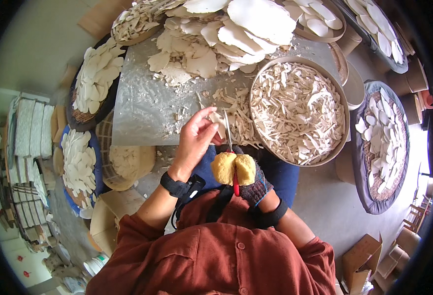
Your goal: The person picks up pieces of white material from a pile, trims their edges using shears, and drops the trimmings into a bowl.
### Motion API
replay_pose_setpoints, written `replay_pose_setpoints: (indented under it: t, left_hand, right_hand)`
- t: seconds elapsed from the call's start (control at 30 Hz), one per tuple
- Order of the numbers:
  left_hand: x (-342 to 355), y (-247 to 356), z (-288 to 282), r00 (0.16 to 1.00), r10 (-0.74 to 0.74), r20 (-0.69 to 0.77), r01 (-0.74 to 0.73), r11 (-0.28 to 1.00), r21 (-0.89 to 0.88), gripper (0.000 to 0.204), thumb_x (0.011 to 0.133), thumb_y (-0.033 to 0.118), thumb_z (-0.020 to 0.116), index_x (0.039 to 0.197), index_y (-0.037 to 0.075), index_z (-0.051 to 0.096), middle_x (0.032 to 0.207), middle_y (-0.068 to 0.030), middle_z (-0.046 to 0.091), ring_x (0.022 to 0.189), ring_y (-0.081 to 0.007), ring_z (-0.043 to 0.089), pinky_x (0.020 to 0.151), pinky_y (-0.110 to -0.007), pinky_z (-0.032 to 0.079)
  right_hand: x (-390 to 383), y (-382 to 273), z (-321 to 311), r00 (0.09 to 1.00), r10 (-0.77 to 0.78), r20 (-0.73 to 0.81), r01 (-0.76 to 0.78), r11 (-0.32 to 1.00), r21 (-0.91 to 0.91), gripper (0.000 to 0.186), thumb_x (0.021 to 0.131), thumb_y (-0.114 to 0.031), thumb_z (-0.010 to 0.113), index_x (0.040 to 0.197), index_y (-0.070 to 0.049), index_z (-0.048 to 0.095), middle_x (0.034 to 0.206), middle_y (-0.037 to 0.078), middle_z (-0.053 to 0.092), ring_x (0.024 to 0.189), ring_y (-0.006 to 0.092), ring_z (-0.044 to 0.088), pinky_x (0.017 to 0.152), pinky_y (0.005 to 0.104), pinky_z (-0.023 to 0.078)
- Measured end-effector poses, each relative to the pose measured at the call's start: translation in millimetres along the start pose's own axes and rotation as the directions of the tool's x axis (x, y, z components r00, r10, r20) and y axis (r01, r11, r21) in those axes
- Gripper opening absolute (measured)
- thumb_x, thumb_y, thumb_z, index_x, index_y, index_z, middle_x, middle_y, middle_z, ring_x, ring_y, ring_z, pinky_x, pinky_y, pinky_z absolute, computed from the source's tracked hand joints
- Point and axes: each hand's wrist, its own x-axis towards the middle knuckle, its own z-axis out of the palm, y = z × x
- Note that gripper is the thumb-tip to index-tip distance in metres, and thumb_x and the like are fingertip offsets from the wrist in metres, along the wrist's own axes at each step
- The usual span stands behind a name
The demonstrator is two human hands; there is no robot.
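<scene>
Between the thumb and fingers of my bare left hand is a thin pale slice, its kind not clear. My right hand, in a dark knitted glove, is closed round red-handled scissors with yellow sponge padding on the handles. Their blades point away from me and stand right beside the slice; whether they touch it I cannot tell. Narrow cut strips lie just beyond the blades. At my right, a round tray is full of similar strips.
A grey metal tabletop in front of me bears crumbs and a large heap of broad pale slices. Round trays of slices stand at the left and right. A wicker basket and cardboard boxes are lower down.
</scene>
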Motion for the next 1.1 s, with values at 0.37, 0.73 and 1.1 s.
replay_pose_setpoints:
  t: [0.37, 0.73, 1.1]
  left_hand:
    - [-1, -2, -6, 0.993, -0.073, -0.088, 0.068, 0.996, -0.053, 0.031, 0.088, 0.003, 0.059, 0.118, -0.001, 0.052, 0.089, -0.01, 0.065, 0.07, -0.0172, 0.066, 0.06, -0.025, 0.056]
    - [-32, 15, -113, 0.969, -0.026, -0.244, 0.045, 0.996, 0.074, 0.031, 0.087, 0.004, 0.056, 0.117, -0.001, 0.052, 0.086, -0.013, 0.064, 0.07, -0.0196, 0.066, 0.058, -0.028, 0.056]
    - [84, 33, -136, 0.845, 0.534, -0.022, -0.3, 0.508, 0.807, 0.036, 0.073, -0.001, 0.062, 0.108, 0.005, 0.062, 0.105, -0.0143, 0.061, 0.101, -0.0292, 0.058, 0.09, -0.035, 0.045]
  right_hand:
    - [-6, -5, 1, 0.996, -0.09, 0.003, 0.077, 0.834, -0.546, 0.038, 0.075, -0.03, 0.072, 0.106, -0.01, 0.06, 0.097, 0.01, 0.065, 0.093, 0.0265, 0.063, 0.082, 0.0353, 0.051]
    - [-8, -8, -3, 0.995, -0.033, 0.092, 0.079, 0.83, -0.552, 0.029, 0.087, -0.025, 0.064, 0.102, -0.001, 0.063, 0.092, 0.01, 0.068, 0.085, 0.0205, 0.066, 0.077, 0.0321, 0.053]
    - [2, 2, 6, 0.986, 0.016, 0.168, 0.108, 0.705, -0.701, 0.034, 0.075, -0.028, 0.067, 0.101, -0.006, 0.06, 0.085, 0.014, 0.064, 0.081, 0.0339, 0.063, 0.071, 0.038, 0.051]
